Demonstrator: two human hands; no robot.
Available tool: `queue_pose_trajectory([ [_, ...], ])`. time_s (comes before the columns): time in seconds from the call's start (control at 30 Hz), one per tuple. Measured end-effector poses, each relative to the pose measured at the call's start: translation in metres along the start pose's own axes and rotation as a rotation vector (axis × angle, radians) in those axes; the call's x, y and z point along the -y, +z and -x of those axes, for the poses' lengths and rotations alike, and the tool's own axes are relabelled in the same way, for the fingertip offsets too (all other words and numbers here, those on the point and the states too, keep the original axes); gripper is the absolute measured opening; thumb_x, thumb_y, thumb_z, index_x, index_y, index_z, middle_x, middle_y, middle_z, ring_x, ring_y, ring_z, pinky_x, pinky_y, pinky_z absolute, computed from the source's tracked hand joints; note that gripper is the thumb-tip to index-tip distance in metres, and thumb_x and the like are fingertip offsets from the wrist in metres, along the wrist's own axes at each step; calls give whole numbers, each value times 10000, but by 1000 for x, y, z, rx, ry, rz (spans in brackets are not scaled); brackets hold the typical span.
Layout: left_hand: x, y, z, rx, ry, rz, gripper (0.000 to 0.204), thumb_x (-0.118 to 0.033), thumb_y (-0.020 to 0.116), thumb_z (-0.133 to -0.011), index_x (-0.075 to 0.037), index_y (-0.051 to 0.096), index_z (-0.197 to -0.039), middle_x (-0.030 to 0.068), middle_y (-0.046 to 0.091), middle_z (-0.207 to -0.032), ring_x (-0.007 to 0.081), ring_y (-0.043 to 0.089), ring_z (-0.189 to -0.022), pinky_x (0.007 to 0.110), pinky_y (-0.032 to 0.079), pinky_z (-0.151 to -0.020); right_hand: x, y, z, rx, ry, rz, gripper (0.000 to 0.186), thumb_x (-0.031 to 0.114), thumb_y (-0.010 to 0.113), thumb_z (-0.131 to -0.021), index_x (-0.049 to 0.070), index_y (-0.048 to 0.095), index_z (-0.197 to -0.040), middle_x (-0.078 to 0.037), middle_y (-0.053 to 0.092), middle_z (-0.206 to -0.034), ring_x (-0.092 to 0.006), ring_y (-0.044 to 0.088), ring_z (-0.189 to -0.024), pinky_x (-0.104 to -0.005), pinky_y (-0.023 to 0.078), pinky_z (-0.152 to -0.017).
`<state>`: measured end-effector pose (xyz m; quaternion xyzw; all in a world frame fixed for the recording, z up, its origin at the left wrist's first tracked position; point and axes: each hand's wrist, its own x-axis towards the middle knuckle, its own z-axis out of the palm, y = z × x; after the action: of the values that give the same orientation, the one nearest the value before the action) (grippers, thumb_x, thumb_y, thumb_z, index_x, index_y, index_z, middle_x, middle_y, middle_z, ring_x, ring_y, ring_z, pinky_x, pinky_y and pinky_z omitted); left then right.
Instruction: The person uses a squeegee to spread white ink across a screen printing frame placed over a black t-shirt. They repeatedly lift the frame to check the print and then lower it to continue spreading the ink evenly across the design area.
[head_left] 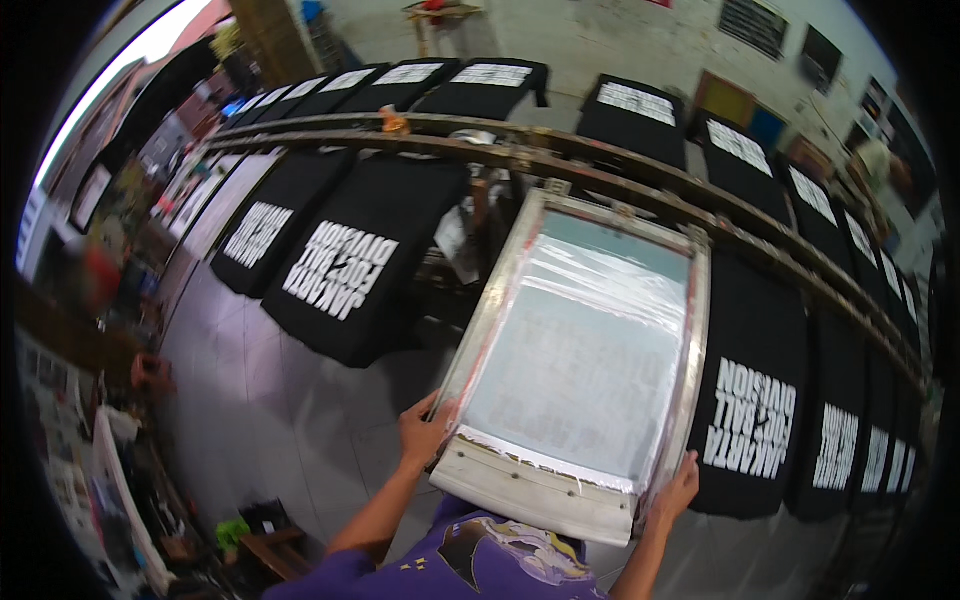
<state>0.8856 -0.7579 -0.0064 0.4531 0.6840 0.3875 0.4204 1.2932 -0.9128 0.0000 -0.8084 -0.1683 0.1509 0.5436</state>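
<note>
In front of me is a screen printing frame, with a pale metal border and a mesh smeared with white ink. My left hand is closed on its near left edge, and my right hand grips the near right edge. A wide squeegee with a pale handle lies across the near end of the screen. At its far end the frame meets the wooden rail. A black T-shirt with white block lettering lies just right of the frame; whatever is under the screen is hidden.
Long rails run across the scene, with printed black shirts on both sides. To the left hang two more shirts. Another person is at the far right. A red stool and a green item stand on the tiled floor.
</note>
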Motion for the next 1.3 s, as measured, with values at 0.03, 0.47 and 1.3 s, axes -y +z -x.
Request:
queue_pose_trajectory([
  [0.03,-12,1,5,-11,-14,27,442,-250,769,-928,39,699,-1256,123,781,-1057,90,693,-853,268,560,-801,-7,2,-5,2,1,14,515,414,536,-1076,-80,677,-1116,-119,715,-1011,-170,629,-944,-326,489,-876],
  [0.47,2,12,-22,51,100,86,416,-163,743,-954,82,671,-1282,113,765,-1051,94,671,-895,239,526,-819,14,16,-29,-25,72,65,581,521,590,-1014,-47,709,-1043,-126,688,-794,-190,612,-736,-365,480,-716],
  [1.3,-29,18,-34,74,-16,129,441,-125,732,-961,111,630,-1319,131,750,-1090,101,666,-928,244,522,-847,44,40,-32,-10,90,150,450,369,670,-1000,-60,717,-1127,-140,735,-921,-179,671,-830,-321,519,-782],
])
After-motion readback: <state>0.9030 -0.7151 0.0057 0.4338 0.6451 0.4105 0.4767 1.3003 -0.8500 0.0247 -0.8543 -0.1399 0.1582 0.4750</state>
